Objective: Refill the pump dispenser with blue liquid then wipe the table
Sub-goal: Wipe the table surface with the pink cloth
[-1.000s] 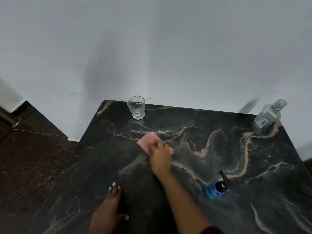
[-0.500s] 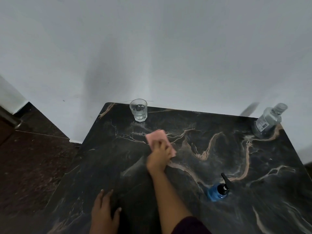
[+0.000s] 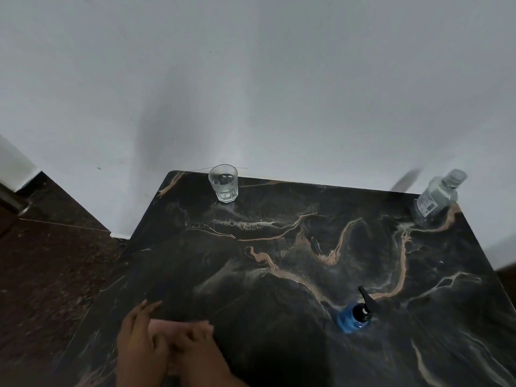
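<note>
Both hands have drawn back to the near left of the table (image 3: 293,247) since a second ago, when the right hand was wiping mid-table near the glass; the pink cloth (image 3: 178,326) came back with it. The left hand, which lay flat by itself then, now meets the right over the cloth.

Right hand (image 3: 195,344) lies on the cloth with fingers bent over its near edge; motion blur hides whether they truly clutch it or only press. Left hand (image 3: 139,339) rests with fingers long and loosely spread, its inner side touching the cloth's left end.

One dispenser (image 3: 353,317) stands upright on the near right part of the table, well apart from the hands. Its body is round and filled with bright blue liquid, with a black pump head on top whose spout points away toward the wall.

One glass (image 3: 223,182), clear and faceted at the base, stands at the far left edge with a little clear liquid in it. One clear bottle (image 3: 435,198), capped and labelled, stands at the far right corner. One cloth, two hands. Dark marble with tan veins forms the tabletop.
</note>
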A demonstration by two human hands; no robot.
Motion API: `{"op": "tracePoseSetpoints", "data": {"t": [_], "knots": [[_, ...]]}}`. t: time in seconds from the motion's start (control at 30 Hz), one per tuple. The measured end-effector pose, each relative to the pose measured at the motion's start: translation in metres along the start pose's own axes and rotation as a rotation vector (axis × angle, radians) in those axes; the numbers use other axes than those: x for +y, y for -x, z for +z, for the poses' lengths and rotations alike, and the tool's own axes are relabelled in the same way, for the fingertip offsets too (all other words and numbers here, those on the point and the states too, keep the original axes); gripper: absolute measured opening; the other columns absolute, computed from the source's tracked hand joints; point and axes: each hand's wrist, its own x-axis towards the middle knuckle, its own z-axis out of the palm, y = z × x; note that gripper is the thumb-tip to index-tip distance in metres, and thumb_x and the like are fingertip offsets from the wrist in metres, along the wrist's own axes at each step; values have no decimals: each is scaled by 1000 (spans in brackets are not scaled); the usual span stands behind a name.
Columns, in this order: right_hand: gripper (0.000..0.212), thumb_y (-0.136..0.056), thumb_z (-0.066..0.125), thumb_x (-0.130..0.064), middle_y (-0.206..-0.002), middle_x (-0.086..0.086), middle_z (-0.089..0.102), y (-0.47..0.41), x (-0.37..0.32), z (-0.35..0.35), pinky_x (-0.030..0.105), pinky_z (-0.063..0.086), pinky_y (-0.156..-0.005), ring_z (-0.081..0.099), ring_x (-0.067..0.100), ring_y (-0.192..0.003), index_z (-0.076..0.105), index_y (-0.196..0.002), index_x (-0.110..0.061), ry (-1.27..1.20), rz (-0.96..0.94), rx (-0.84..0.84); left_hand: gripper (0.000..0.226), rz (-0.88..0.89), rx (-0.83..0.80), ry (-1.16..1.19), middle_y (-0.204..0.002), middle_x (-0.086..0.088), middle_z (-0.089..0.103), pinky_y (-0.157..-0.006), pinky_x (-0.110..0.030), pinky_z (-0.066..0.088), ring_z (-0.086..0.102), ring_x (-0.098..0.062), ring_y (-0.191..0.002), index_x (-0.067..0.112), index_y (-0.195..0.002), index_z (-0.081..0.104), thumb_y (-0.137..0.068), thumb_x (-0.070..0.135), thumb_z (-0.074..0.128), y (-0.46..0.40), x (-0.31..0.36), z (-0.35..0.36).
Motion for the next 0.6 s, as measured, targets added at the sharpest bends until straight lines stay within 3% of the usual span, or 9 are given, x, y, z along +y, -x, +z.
{"op": "tracePoseSetpoints", "data": {"t": [0.03,0.1,0.17,0.23,0.33,0.37,0.43,0.5,0.6], "knots": [[33,-78,55,-56,-115,-28,66,21,3,0,28,30,-110,59,-2,-110,67,-109,-54,-42,83,-28,55,3,-16,1,-119,-32,59,-97,-56,43,60,-50,-106,-1,-105,71,-56,0,46,2,-4,3],[25,-69,46,-72,-89,-43,62,53,15,9,13,47,-87,55,-16,-86,64,-86,-66,19,234,132,53,33,-48,12,-112,-34,61,-91,-55,46,63,-52,-99,5,-94,76,-52,-1,44,6,-12,8],[28,-78,43,-56,-96,-33,67,68,33,19,17,53,-79,54,-1,-91,69,-89,-57,48,159,268,54,93,-82,24,-110,-35,63,-88,-56,48,64,-53,-96,24,-90,69,-51,1,41,10,-14,12],[34,-81,44,-41,-108,-20,71,72,54,10,22,57,-80,51,12,-100,73,-96,-48,93,120,375,62,176,-159,-8,-112,-32,64,-92,-57,49,64,-52,-100,30,-107,52,-52,5,39,14,-15,17],[31,-78,59,-27,-111,-9,71,62,86,-25,25,57,-80,63,20,-100,76,-101,-36,75,223,496,73,294,-315,-125,-117,-22,64,-108,-27,35,61,-49,-111,34,-115,45,-49,3,53,19,-21,28],[37,-73,63,-19,-115,-4,69,57,98,-36,30,57,-82,65,24,-100,74,-106,-33,75,279,521,73,322,-381,-158,-126,-21,61,-108,-21,33,60,-45,-116,37,-117,42,-54,7,60,20,-20,28],[47,-81,60,-9,-133,2,58,45,125,-60,40,49,-94,56,32,-116,65,-124,-27,74,395,548,69,257,-542,-296,-154,-7,36,-112,-27,35,46,-27,-136,51,-129,38,-73,29,72,23,-11,28],[48,-92,53,-16,-146,2,42,35,154,-81,44,37,-105,39,33,-129,50,-138,-26,50,524,504,82,147,-645,-433,-162,11,7,-116,-30,31,28,-12,-146,49,-147,23,-79,54,68,25,-5,27],[53,-92,56,-40,-148,0,34,22,178,-105,43,27,-108,31,31,-130,42,-142,-28,-8,630,502,88,119,-641,-524,-162,18,-2,-119,-34,26,17,-7,-149,47,-150,14,-79,62,63,22,0,26]]}}
